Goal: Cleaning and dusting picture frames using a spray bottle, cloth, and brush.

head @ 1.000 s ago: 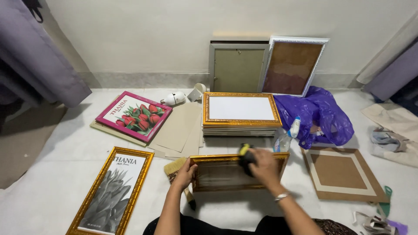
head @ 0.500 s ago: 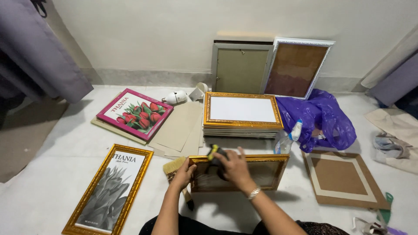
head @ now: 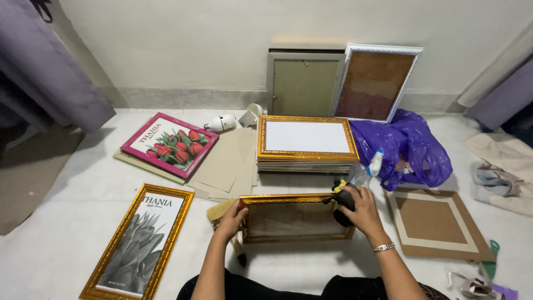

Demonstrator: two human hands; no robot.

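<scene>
So the right hand (head: pixel 361 211) has swung back over to the 3 o'clock end of the gold frame (head: pixel 297 218). Half a second ago it was rubbing near the left corner, so the glass is getting a full side-to-side wipe. Fingers are curled tight around a dark cloth (head: pixel 343 201) with a yellow bit poking out.

The left hand (head: pixel 233 218) hasn't budged, pinching the frame's 9 o'clock edge, which sits on the floor (head: pixel 66 222) right in front of the person.

The frame's ornate and shiny with reflective glass. There's a bristly brush (head: pixel 222 214) under the left hand and a clear spray bottle (head: pixel 366 172) at 1 o'clock.
</scene>
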